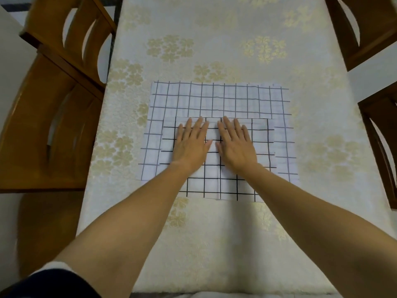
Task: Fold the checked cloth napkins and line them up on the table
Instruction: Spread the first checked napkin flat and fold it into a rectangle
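Observation:
A folded white napkin with black checks lies in the middle of the table, on top of a larger checked napkin spread flat beneath it. My left hand and my right hand lie side by side on the folded napkin, palms down, fingers straight and pointing away from me. Both press the cloth flat. The larger napkin shows beyond the folded one at the far side, the left and the right.
The table wears a cream cloth with pale gold flowers. Wooden chairs stand at the left, the far right and the right, close to the table's edges.

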Demonstrator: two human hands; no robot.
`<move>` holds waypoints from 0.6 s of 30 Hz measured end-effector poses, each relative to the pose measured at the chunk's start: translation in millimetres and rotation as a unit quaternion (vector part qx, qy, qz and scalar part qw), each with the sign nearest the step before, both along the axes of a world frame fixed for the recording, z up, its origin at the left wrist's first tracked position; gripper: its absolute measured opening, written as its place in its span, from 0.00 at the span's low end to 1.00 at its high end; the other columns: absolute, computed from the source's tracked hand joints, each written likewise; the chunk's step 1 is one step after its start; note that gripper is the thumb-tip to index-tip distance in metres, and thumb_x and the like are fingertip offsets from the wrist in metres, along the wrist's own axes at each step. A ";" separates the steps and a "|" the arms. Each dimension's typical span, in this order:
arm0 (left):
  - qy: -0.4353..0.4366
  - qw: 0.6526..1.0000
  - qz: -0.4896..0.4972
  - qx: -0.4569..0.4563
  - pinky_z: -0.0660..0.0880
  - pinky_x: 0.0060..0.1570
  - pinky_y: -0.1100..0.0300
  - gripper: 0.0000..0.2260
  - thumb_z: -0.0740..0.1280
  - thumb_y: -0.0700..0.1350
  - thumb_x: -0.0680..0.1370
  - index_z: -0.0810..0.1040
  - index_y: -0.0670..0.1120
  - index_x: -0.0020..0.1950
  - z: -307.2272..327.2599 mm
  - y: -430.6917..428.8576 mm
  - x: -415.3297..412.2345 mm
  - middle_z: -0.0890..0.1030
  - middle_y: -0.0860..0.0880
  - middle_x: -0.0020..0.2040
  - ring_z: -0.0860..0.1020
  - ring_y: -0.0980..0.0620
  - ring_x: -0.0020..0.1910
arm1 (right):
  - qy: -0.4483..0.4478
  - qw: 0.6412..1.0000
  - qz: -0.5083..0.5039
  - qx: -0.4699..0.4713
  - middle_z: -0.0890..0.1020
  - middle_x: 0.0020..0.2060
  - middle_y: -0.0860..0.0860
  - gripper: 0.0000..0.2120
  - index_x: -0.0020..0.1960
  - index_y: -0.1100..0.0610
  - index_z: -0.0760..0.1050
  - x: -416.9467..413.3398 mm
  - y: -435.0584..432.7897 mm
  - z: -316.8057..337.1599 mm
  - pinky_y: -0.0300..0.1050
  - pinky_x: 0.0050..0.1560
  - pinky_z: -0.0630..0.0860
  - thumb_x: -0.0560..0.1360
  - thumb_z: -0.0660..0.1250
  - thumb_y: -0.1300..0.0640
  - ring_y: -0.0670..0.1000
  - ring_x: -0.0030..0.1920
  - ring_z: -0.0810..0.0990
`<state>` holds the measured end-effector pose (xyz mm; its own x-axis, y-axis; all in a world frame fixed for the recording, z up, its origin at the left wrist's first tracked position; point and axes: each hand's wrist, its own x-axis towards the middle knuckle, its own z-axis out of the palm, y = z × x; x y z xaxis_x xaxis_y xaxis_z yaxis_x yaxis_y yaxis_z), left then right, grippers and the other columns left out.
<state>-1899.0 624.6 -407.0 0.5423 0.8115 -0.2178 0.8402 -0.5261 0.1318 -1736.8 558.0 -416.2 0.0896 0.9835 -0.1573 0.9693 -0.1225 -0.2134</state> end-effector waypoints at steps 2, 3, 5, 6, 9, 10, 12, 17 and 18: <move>0.018 1.000 0.013 -0.008 0.38 0.79 0.42 0.31 0.42 0.64 0.84 0.36 0.53 0.83 -7.2 5.0 -6.3 0.36 0.50 0.83 0.36 0.45 0.82 | 0.005 0.999 -0.018 -0.033 0.41 0.82 0.52 0.32 0.83 0.50 0.40 2.8 0.2 -6.4 0.56 0.80 0.38 0.84 0.42 0.38 0.56 0.81 0.37; 0.023 1.000 0.015 -0.010 0.37 0.79 0.42 0.31 0.40 0.65 0.83 0.34 0.55 0.82 -9.8 6.9 -10.1 0.34 0.50 0.82 0.34 0.45 0.81 | 0.003 0.999 -0.024 -0.046 0.38 0.82 0.51 0.33 0.82 0.49 0.37 5.9 -0.7 -7.9 0.56 0.80 0.36 0.83 0.40 0.35 0.55 0.81 0.35; 0.021 1.000 0.012 -0.008 0.36 0.78 0.41 0.32 0.39 0.67 0.82 0.33 0.57 0.82 -12.7 8.5 -15.7 0.33 0.51 0.82 0.32 0.44 0.80 | -0.002 0.998 -0.032 -0.057 0.35 0.81 0.50 0.35 0.82 0.47 0.34 13.2 -4.9 -7.5 0.55 0.79 0.35 0.82 0.38 0.32 0.54 0.80 0.32; 0.020 1.000 0.011 -0.008 0.35 0.78 0.41 0.32 0.39 0.68 0.82 0.34 0.57 0.82 -13.1 8.5 -17.0 0.33 0.50 0.82 0.32 0.43 0.80 | -0.003 0.997 -0.041 -0.059 0.34 0.81 0.50 0.35 0.82 0.47 0.34 16.7 -7.3 -6.7 0.55 0.79 0.34 0.81 0.37 0.31 0.54 0.79 0.31; 0.021 1.000 0.011 -0.009 0.35 0.78 0.41 0.33 0.40 0.69 0.81 0.35 0.57 0.82 -11.5 9.7 -15.6 0.34 0.49 0.83 0.32 0.42 0.80 | -0.001 0.996 -0.065 -0.061 0.34 0.81 0.51 0.37 0.82 0.48 0.34 25.7 -11.2 -3.4 0.55 0.79 0.34 0.80 0.37 0.30 0.54 0.79 0.30; 0.021 1.000 0.012 -0.009 0.35 0.78 0.41 0.33 0.40 0.69 0.81 0.36 0.56 0.82 -9.5 10.7 -14.2 0.35 0.49 0.83 0.32 0.41 0.80 | -0.002 0.996 -0.068 -0.058 0.35 0.81 0.51 0.37 0.82 0.49 0.35 27.9 -10.6 -2.3 0.55 0.79 0.34 0.80 0.37 0.30 0.55 0.80 0.31; 0.018 1.000 0.012 -0.010 0.35 0.78 0.41 0.34 0.40 0.69 0.81 0.38 0.55 0.83 -4.8 13.4 -10.3 0.38 0.48 0.83 0.34 0.41 0.81 | -0.008 0.996 -0.073 -0.052 0.37 0.81 0.52 0.36 0.82 0.50 0.37 30.6 -6.8 -0.4 0.56 0.79 0.35 0.81 0.37 0.32 0.55 0.80 0.33; 0.004 1.000 0.013 -0.028 0.37 0.79 0.43 0.34 0.41 0.69 0.82 0.40 0.54 0.83 -1.3 23.1 -0.2 0.40 0.48 0.84 0.36 0.46 0.82 | -0.004 0.997 -0.065 -0.052 0.41 0.82 0.50 0.36 0.83 0.52 0.40 32.3 6.6 0.2 0.55 0.80 0.37 0.81 0.38 0.34 0.55 0.81 0.37; 0.005 0.999 0.012 -0.029 0.37 0.79 0.44 0.33 0.41 0.68 0.82 0.39 0.55 0.83 -2.8 25.0 -0.8 0.39 0.48 0.84 0.35 0.46 0.82 | -0.002 0.997 -0.065 -0.051 0.41 0.82 0.50 0.36 0.83 0.52 0.40 33.9 7.7 -0.4 0.55 0.80 0.37 0.82 0.38 0.34 0.55 0.81 0.37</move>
